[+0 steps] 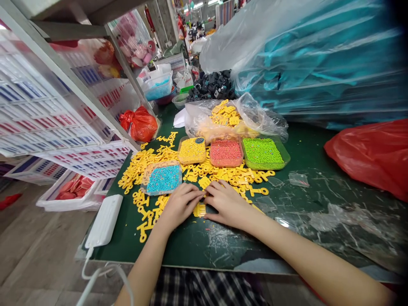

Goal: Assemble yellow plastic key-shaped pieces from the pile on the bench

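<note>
My left hand [181,205] and my right hand [228,204] lie palm down on a green table mat [204,246], fingertips meeting over a heap of flat yellow plastic pieces [223,178]. Whether they grip a piece there is hidden. A small yellow bead-filled block [199,209] sits just below the fingertips. Beyond the hands stand shallow trays of blue beads [164,178], yellow beads [191,150], coral beads [226,151] and green beads [262,154]. Behind them, a clear plastic bag [225,119] holds more yellow pieces.
A white power bank [103,221] with a white cable lies at the mat's left edge. A clear shelf unit of striped trays [54,106] stands left, near a red bag [139,124]. Black parts [212,86], teal-wrapped goods [302,55] and a red plastic sheet [369,157] lie beyond.
</note>
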Demonstrator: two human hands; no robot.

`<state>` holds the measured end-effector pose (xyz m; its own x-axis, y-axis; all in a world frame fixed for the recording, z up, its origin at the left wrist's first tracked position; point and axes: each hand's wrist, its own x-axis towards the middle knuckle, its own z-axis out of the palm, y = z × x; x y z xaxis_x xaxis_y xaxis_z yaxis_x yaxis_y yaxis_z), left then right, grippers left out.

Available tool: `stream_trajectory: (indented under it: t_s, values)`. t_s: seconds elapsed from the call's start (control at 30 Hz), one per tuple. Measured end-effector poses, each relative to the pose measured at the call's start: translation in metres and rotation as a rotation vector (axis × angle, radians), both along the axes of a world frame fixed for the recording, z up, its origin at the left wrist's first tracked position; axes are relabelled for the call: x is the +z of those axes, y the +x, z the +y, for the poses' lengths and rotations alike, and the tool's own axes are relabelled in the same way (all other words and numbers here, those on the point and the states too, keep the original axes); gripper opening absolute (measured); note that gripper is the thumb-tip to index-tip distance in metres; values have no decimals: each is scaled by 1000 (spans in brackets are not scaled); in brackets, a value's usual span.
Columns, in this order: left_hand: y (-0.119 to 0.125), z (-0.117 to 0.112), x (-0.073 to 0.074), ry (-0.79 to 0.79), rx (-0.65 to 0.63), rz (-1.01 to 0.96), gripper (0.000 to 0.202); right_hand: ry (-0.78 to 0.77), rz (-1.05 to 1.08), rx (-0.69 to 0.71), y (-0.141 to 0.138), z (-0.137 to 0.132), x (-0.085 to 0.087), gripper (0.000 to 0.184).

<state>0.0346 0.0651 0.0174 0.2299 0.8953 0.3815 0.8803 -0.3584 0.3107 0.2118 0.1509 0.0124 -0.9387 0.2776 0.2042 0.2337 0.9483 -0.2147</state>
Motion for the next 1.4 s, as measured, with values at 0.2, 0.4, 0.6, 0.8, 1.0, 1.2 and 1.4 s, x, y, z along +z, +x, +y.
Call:
stream_trajectory:
  t_s: [0.2, 0.4, 0.6, 0.8, 1.0, 1.2, 1.4]
  values:
    - [-38, 51, 52, 55, 216, 172, 24, 35, -51, 23, -1, 0, 5, 32]
    - [-58, 134, 88, -420, 148, 320, 24, 52, -44, 31, 0, -1, 4, 31]
    - [-51, 178, 80, -712, 148, 503, 16, 56, -44, 32, -1, 1, 3, 29]
    - [-53, 197, 68, -822, 108, 535, 15, 43, -77, 31, -1, 2, 8, 29]
    - [-53, 200, 63, -792, 105, 536, 10, 31, -57, 30, -1, 2, 8, 30]
    - [-37, 164, 93, -509, 175, 458, 16, 20, -45, 20, 0, 2, 7, 30]
    - [-2, 56, 76, -76, 175, 40, 32, -29, -11, -14, 0, 2, 5, 31]
